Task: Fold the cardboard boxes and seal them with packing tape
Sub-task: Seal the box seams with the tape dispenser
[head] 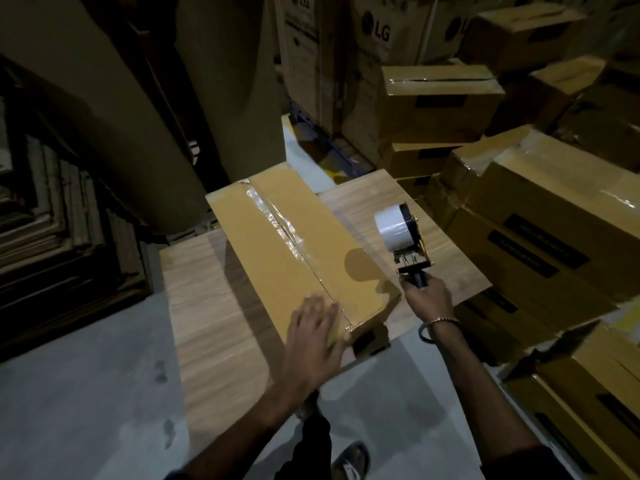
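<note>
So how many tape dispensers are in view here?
1. A black-handled tape dispenser with a white tape roll, gripped by the right hand above the wooden table, beside the brown cardboard box. Others may be hidden among the stacks.

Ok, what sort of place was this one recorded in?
Most likely a warehouse or packing area: sealed cardboard boxes are stacked at the right, tall LG cartons stand behind, and flattened cardboard is piled at the left.
</note>
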{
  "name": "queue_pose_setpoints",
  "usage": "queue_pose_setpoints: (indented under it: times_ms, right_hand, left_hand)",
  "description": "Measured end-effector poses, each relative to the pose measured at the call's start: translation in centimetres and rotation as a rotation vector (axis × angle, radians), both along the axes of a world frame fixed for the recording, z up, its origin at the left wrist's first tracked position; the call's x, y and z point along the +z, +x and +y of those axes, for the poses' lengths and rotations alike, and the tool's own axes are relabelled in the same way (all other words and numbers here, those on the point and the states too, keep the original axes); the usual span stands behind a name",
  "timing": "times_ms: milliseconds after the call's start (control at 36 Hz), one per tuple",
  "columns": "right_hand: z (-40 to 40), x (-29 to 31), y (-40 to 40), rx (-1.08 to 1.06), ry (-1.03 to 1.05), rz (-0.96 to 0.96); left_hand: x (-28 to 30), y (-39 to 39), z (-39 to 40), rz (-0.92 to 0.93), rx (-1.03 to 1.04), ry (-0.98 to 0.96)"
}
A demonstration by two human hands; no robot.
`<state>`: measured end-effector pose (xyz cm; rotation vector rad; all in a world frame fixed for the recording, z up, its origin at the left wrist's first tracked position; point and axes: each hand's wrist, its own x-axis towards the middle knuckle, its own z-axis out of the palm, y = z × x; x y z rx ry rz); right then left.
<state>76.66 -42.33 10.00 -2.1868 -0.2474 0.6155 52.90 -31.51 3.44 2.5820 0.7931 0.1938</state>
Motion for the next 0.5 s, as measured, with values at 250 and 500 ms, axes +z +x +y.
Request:
queue_pose_setpoints:
  times_ms: [250,500]
  right_hand:
    - [2.9,-1.7,0.2,0.136,-0.049,0.019]
    - [0.0,-1.0,-2.6,0.076,-0.047,0.066]
  left_hand:
    - [-0.1,-3.6,0.4,-0.311,0.605,-0.629]
    - [-0.1,-3.0,3.6,-0.316,0.519,-0.701]
